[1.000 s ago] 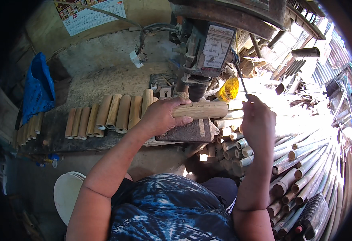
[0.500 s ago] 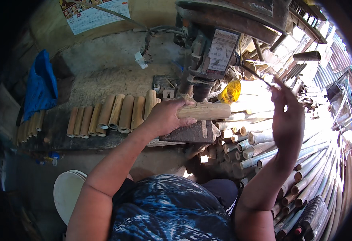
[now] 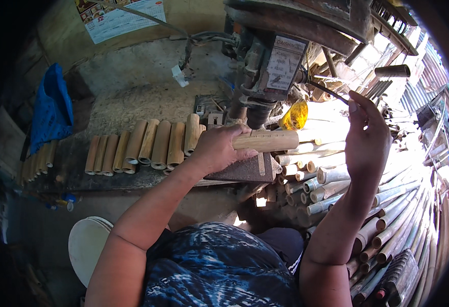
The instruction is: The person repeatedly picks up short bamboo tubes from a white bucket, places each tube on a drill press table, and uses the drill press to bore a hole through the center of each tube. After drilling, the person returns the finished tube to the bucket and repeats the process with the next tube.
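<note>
My left hand [image 3: 216,149] grips a short bamboo tube [image 3: 274,140] by its left end, thumb on the near side and fingers over the top. The tube lies sideways on the drill press table [image 3: 247,170], with a row of small marks or holes along its upper side. Directly above hangs the drill chuck [image 3: 258,117]; its thin bit comes down at the tube, and I cannot tell whether it touches. On the right, my raised right hand [image 3: 368,135] has its thumb and fingertips closed at the end of the press's thin feed lever [image 3: 327,92].
Several cut bamboo tubes [image 3: 161,146] stand in a row on the bench left of the press. A blue bag [image 3: 53,112] sits farther left, a yellow object [image 3: 294,115] behind the tube. Long bamboo poles [image 3: 388,217] are piled at right. Pale round containers [image 3: 87,248] stand below.
My left hand has slid the bamboo tube slightly to the right under the chuck. The lever's end sits a little higher, with my right hand still at it.
</note>
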`<state>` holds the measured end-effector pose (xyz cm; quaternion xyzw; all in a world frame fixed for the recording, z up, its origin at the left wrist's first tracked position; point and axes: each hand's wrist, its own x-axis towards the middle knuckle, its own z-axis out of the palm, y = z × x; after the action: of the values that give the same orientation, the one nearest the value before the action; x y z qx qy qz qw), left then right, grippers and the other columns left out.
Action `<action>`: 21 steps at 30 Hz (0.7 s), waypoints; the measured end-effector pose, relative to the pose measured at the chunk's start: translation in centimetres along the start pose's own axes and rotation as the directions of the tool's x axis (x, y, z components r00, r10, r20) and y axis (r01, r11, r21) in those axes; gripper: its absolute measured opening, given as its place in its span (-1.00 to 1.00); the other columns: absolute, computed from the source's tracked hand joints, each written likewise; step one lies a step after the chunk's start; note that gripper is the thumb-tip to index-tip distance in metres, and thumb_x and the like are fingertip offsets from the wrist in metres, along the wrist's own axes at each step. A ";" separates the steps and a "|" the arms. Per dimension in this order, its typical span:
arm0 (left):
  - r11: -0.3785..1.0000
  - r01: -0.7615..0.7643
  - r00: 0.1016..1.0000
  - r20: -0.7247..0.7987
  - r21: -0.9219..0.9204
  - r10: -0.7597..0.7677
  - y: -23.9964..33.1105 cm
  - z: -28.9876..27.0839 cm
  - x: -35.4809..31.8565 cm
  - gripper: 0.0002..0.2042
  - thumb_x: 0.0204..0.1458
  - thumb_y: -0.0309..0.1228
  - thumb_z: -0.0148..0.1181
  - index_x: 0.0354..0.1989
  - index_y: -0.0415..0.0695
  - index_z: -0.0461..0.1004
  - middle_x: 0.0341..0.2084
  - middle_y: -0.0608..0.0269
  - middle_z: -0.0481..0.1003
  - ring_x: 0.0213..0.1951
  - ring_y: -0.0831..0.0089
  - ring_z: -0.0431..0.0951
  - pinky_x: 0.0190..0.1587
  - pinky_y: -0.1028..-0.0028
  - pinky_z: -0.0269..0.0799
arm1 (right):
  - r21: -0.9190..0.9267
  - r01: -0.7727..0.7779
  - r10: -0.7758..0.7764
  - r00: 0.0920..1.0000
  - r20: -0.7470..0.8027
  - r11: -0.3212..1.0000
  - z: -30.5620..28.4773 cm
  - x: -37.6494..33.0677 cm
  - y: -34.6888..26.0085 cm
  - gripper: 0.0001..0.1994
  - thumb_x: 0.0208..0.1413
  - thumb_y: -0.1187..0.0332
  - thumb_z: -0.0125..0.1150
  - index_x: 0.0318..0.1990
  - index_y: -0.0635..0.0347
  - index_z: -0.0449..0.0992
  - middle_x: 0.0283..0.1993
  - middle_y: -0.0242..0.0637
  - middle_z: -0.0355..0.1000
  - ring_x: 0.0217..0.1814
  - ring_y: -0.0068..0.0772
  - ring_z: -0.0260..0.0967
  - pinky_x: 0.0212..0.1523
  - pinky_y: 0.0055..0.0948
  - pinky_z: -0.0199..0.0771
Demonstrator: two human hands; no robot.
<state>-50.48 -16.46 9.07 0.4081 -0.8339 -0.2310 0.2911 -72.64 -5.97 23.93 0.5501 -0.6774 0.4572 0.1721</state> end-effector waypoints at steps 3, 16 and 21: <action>1.000 0.025 1.000 0.014 0.013 -0.025 0.2 -0.1 0.0 -0.42 -0.05 0.09 0.43 0.06 -0.01 0.56 -0.14 0.09 0.64 -0.07 0.10 0.64 0.00 0.19 0.50 | 0.030 0.029 -0.028 0.999 -0.019 0.999 0.3 -0.5 0.0 -0.78 0.32 0.34 0.15 -0.05 0.24 0.64 -0.22 -0.06 0.63 -0.23 -0.17 0.62 -0.17 -0.30 0.54; 1.000 0.015 1.000 -0.005 -0.003 -0.015 -0.1 0.3 0.0 -0.41 -0.05 0.10 0.44 0.06 -0.04 0.56 -0.21 0.00 0.63 -0.15 0.10 0.65 -0.06 0.22 0.51 | -0.008 0.104 -0.104 0.992 0.067 0.994 0.8 -2.7 1.4 -0.82 0.22 0.47 0.20 -0.08 0.28 0.62 -0.28 -0.05 0.61 -0.24 -0.08 0.61 -0.16 -0.20 0.55; 1.000 0.015 1.000 0.004 0.006 -0.015 0.0 0.1 0.2 -0.38 -0.06 0.10 0.45 0.04 -0.12 0.55 -0.21 -0.03 0.63 -0.14 0.04 0.64 -0.04 0.20 0.51 | -0.079 0.012 0.011 0.959 0.284 0.997 2.9 -3.9 3.4 -0.79 0.21 0.41 0.13 -0.06 0.20 0.61 -0.34 -0.15 0.61 -0.16 -0.05 0.55 0.08 -0.06 0.32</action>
<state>-50.63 -16.57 9.02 0.4148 -0.8321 -0.2314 0.2865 -73.61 -6.05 18.05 0.6027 -0.7128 0.3459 0.0950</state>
